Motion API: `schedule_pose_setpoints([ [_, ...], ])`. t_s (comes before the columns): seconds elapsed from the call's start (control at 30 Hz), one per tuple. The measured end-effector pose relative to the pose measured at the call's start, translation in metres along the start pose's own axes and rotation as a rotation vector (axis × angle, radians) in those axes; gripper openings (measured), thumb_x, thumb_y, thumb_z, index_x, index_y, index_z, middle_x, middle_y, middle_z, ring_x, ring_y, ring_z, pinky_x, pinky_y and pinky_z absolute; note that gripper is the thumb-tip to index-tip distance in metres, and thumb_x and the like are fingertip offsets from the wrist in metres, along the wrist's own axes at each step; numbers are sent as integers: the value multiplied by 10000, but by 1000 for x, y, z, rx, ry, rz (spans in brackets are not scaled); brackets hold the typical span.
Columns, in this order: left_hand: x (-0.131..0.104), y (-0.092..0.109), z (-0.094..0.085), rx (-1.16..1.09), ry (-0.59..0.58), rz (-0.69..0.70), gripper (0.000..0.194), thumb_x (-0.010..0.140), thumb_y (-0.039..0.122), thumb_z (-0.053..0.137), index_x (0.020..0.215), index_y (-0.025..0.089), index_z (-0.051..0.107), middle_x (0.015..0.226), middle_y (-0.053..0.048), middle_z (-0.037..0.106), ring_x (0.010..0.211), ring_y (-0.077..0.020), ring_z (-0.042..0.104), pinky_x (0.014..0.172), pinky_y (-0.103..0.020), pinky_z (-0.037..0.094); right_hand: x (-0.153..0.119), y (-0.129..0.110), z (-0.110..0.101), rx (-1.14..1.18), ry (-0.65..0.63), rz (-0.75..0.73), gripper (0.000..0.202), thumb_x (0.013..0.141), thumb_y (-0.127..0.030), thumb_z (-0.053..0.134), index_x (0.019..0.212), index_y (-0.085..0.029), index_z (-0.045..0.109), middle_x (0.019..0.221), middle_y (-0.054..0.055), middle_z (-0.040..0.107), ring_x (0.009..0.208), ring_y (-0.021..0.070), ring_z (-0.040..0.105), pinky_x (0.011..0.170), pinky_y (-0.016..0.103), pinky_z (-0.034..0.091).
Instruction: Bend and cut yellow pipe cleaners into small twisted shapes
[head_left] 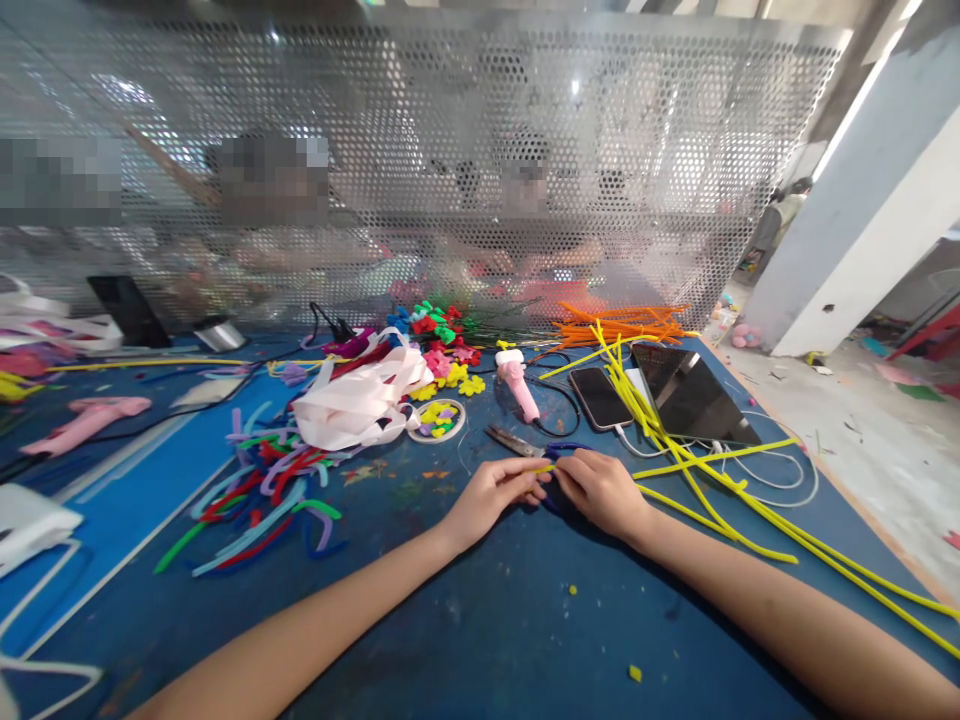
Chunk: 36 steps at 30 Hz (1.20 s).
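My left hand (pixel 491 495) pinches a short yellow pipe cleaner (pixel 545 469) between thumb and fingers above the blue table. My right hand (pixel 606 492) meets it from the other side, its fingers closed at the other end of the piece; the fingertips partly hide it. Just beyond both hands lies a pair of scissors (pixel 516 441), blades pointing left, the blue handles partly covered by my right hand. Long yellow pipe cleaners (pixel 697 468) spread out to the right of my right hand.
Beyond stand a pink glue gun (pixel 517 385), a phone (pixel 601 398) and a dark tablet (pixel 694 393) with white cables. Leftward are cut coloured pipe cleaners (pixel 262 500), pale ribbon (pixel 360 395) and a tape roll (pixel 437 420) holding small pieces. A perforated metal screen (pixel 420 120) borders the back, people behind it.
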<state>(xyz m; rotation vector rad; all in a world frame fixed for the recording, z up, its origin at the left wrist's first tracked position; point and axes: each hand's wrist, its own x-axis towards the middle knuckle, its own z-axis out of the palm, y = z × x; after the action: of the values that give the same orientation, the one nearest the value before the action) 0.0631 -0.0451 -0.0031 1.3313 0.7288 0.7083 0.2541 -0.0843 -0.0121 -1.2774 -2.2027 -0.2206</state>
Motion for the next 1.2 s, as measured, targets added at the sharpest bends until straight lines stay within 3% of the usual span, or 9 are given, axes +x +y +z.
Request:
schedule_pose_setpoints([
  [0.37, -7, 4, 7, 65, -126, 12, 352, 791, 294, 619, 1116, 166, 655, 1048, -88, 686, 866, -197, 639, 794, -327, 504, -3, 3, 2, -64, 92, -54, 307, 932, -235, 390, 671, -163, 535, 600, 12, 549, 550, 105, 477, 551, 239, 302],
  [0.5, -6, 2, 8, 59, -47, 10, 358, 764, 309, 653, 1082, 145, 661, 977, -89, 706, 862, -202, 648, 789, -322, 509, -3, 2, 1, -82, 107, -109, 279, 935, -238, 393, 715, -163, 547, 605, 5, 538, 551, 103, 468, 552, 243, 293],
  [0.63, -3, -2, 6, 46, 72, 4, 309, 754, 332, 663, 982, 123, 683, 848, -81, 714, 731, -168, 653, 715, -286, 516, -1, -1, -1, -92, 127, -149, 226, 937, -209, 396, 813, -159, 577, 601, -7, 533, 536, 95, 461, 539, 242, 288],
  [0.77, -1, -1, 3, 53, 82, 13, 285, 760, 338, 653, 940, 122, 693, 787, -63, 700, 681, -144, 629, 663, -248, 503, -1, -2, -2, -93, 131, -166, 203, 928, -193, 408, 837, -158, 586, 604, -9, 539, 535, 94, 463, 533, 250, 280],
  [0.93, -2, 1, 6, 143, 69, 34, 291, 765, 345, 639, 933, 117, 707, 737, -52, 685, 641, -138, 604, 640, -242, 489, -3, -2, 1, -121, 159, -185, 238, 903, -193, 439, 700, -166, 561, 558, -20, 512, 504, 87, 425, 517, 268, 239],
  [1.03, -9, 2, 12, 241, 42, 74, 307, 782, 343, 621, 979, 125, 705, 762, -57, 686, 662, -152, 608, 655, -257, 491, -5, -3, 3, -149, 205, -200, 291, 890, -206, 463, 605, -170, 509, 523, -27, 489, 482, 84, 392, 510, 280, 209],
  [1.2, -21, 6, 22, 445, -34, 268, 290, 842, 303, 556, 1067, 174, 686, 883, -67, 673, 805, -180, 605, 764, -279, 471, -7, -3, 0, -161, 243, -225, 324, 894, -209, 472, 572, -173, 484, 503, -26, 467, 475, 92, 370, 507, 293, 194],
])
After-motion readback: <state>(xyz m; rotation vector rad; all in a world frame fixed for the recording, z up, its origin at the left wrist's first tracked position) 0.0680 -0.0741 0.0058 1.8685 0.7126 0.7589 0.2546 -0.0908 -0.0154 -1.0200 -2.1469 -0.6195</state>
